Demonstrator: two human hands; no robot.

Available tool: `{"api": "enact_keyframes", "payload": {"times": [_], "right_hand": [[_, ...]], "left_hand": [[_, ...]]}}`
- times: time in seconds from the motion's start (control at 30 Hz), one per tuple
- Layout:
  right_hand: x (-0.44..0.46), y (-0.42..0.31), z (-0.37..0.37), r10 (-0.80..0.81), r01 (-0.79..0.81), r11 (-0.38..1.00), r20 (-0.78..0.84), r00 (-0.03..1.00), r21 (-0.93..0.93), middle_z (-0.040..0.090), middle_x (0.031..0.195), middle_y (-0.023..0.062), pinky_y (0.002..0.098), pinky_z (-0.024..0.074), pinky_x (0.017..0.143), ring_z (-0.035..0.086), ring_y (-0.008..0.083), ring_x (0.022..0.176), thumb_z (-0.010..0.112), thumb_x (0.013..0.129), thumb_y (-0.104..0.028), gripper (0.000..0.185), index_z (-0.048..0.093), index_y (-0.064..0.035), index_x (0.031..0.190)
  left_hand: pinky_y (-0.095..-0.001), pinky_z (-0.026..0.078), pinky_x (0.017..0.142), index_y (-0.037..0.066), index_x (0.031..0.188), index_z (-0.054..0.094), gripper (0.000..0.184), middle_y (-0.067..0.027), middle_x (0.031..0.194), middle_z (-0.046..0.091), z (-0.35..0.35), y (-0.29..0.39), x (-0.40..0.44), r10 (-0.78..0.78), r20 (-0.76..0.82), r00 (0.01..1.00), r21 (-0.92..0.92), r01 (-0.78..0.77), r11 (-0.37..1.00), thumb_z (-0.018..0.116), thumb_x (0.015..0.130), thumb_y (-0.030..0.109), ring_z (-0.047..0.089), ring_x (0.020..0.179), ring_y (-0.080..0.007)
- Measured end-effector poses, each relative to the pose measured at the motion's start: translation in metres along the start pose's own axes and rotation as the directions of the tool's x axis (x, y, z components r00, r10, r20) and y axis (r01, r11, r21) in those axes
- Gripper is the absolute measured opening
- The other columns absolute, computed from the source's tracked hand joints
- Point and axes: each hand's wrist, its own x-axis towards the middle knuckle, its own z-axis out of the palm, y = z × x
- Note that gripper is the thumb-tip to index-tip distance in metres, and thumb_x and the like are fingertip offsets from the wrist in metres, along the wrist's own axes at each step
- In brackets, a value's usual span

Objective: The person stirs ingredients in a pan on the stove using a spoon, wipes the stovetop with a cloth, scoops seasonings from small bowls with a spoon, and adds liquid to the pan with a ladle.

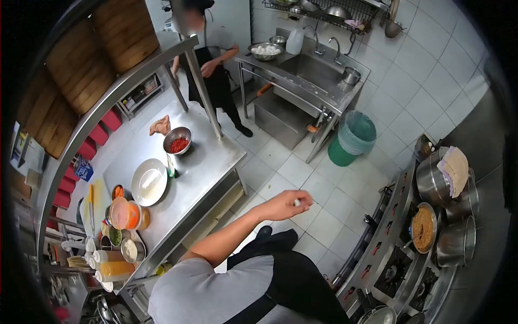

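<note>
My left hand (289, 206) is raised in front of my body above the tiled floor, between the steel table and the stove. Its fingers are curled around a small white thing (296, 202), too small to make out. My right hand is out of sight, and the black apron (307, 291) fills the bottom of the view. On the steel table (202, 170), to the left of my arm, are a white oval plate (149, 182), a steel bowl of chopped red food (178, 141) and a piece of raw-looking meat (160, 125).
Squeeze bottles (116, 269) and small containers crowd the table's near left. Another person (208, 70) stands beyond it. A sink (313, 69), a bowl of eggs (266, 51) and a green bin (352, 139) are at the back. The stove holds a pan of brown food (423, 228) and pots (456, 243).
</note>
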Motion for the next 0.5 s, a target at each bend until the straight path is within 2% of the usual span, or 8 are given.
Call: {"api": "enact_keyframes", "payload": {"times": [0.03,0.17,0.23,0.3,0.33,0.4,0.43,0.5], "right_hand": [[-0.002,0.004,-0.001,-0.036,0.036,0.999,0.007,0.999,-0.029,0.065,0.079,0.0163,0.0499,0.0494,0.064,0.063,0.0364,0.076,0.059,0.076,-0.024,0.019,0.064,-0.008,0.083],[-0.011,0.036,0.004,-0.398,0.381,0.852,0.028,0.917,-0.359,0.065,0.079,0.0168,0.0503,0.0494,0.064,0.063,0.0369,0.076,0.059,0.076,-0.024,0.019,0.064,-0.0075,0.083],[-0.009,0.037,0.003,-0.53,0.47,0.728,0.024,0.848,-0.499,0.065,0.079,0.017,0.0505,0.0494,0.063,0.063,0.0371,0.076,0.059,0.076,-0.024,0.019,0.064,-0.0072,0.084],[0.006,0.045,0.017,-0.333,0.286,0.814,-0.003,0.943,-0.506,0.065,0.075,0.0147,0.0455,0.051,0.058,0.064,0.031,0.068,0.058,0.079,-0.022,0.018,0.063,-0.005,0.085],[0.002,0.037,0.013,-0.201,0.197,0.976,-0.042,0.979,-0.09,0.063,0.071,0.0108,0.0382,0.0498,0.053,0.062,0.0243,0.062,0.057,0.083,-0.022,0.018,0.062,-0.0042,0.084],[-0.014,0.002,-0.002,0.177,-0.102,0.695,-0.032,0.984,0.712,0.061,0.07,0.0077,0.0306,0.0477,0.047,0.058,0.0167,0.055,0.056,0.087,-0.021,0.019,0.062,-0.0039,0.085],[-0.024,-0.019,-0.011,0.275,-0.182,0.627,0.004,0.962,0.757,0.065,0.087,0.0083,0.0324,0.05,0.054,0.062,0.0169,0.067,0.059,0.087,-0.025,0.026,0.063,-0.0045,0.103],[-0.04,-0.047,-0.02,0.362,-0.225,0.569,0.004,0.932,0.791,0.066,0.087,0.0082,0.0317,0.0501,0.054,0.062,0.0169,0.067,0.059,0.087,-0.024,0.027,0.063,-0.0043,0.105]], "left_hand": [[-0.0287,0.048,0.076,0.003,0.101,0.06,0.015,-0.0066,0.092,0.064,-0.004,0.037,-0.002,0.1,-0.056,0.993,-0.108,-0.105,0.989,0.056,0.091,0.013,0.061,0.084,-0.0152],[-0.0317,0.049,0.063,0.0,0.086,0.064,0.014,-0.0114,0.085,0.066,-0.02,0.183,-0.044,0.607,-0.151,0.78,0.182,-0.582,0.793,0.057,0.086,0.012,0.063,0.072,-0.0237],[-0.0307,0.048,0.057,0.004,0.083,0.066,0.018,-0.0103,0.085,0.068,-0.025,0.227,-0.055,0.843,0.078,0.532,0.34,-0.809,0.479,0.054,0.089,0.015,0.064,0.071,-0.02],[-0.029,0.049,0.056,0.006,0.086,0.063,0.021,-0.0093,0.083,0.066,-0.006,0.281,-0.074,0.753,0.071,0.655,0.482,-0.683,0.549,0.056,0.09,0.025,0.061,0.068,-0.0192],[-0.0283,0.048,0.056,0.007,0.087,0.063,0.021,-0.0091,0.084,0.065,-0.001,0.297,-0.077,0.708,0.105,0.698,0.559,-0.63,0.538,0.056,0.089,0.026,0.061,0.069,-0.0188],[-0.0271,0.048,0.056,0.008,0.088,0.062,0.021,-0.0088,0.086,0.064,0.008,0.309,-0.08,0.634,0.179,0.752,0.667,-0.567,0.484,0.057,0.089,0.028,0.06,0.069,-0.0179],[-0.0265,0.048,0.056,0.009,0.089,0.061,0.021,-0.0086,0.086,0.063,0.012,0.312,-0.079,0.602,0.206,0.771,0.707,-0.543,0.454,0.057,0.089,0.029,0.06,0.069,-0.0175],[-0.0252,0.047,0.056,0.01,0.091,0.06,0.021,-0.0083,0.088,0.061,0.021,0.317,-0.075,0.54,0.242,0.806,0.755,-0.505,0.417,0.057,0.088,0.03,0.059,0.069,-0.0167]]}}
